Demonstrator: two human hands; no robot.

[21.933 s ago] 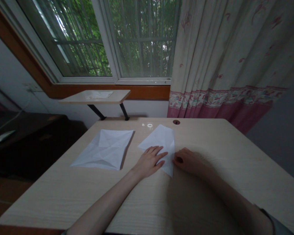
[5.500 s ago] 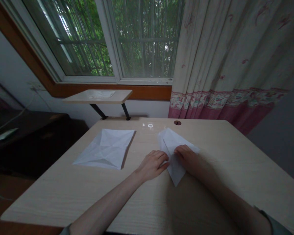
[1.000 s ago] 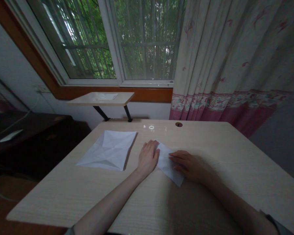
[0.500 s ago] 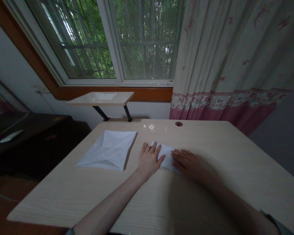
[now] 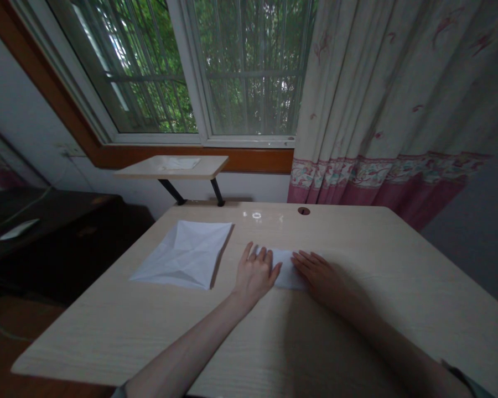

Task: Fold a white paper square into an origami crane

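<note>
Landmark: the large creased white square paper sheet [image 5: 191, 251], flat on the pale wood-grain desk [image 5: 170, 326].

We had the small folded white paper strip [image 5: 288, 271] just right of that sheet, a gap between them, lying flat on the desk. Our left hand [image 5: 255, 273], nearer the sheet, covered the strip's left end; grip there was apart, fingers spread, thumb out to the side, pressed on rather than clamped. Our right hand [image 5: 318, 276], farther right of the sheet, lay over the strip's right end; grip flat, fingers straight and side by side, not pinching. Both strip ends were hidden under us, so we couldn't tell the fold layers.

Beyond the sheet we saw the raised pale shelf [image 5: 145, 168] on black angled legs, with thin white paper [image 5: 181, 163] on top. Round brown desk hole [image 5: 304, 211]: beyond the sheet, off to its right. Dark brown furniture [image 5: 99, 232] stood left of the sheet, carrying a flat pale object [image 5: 19, 230], too small to identify.
</note>
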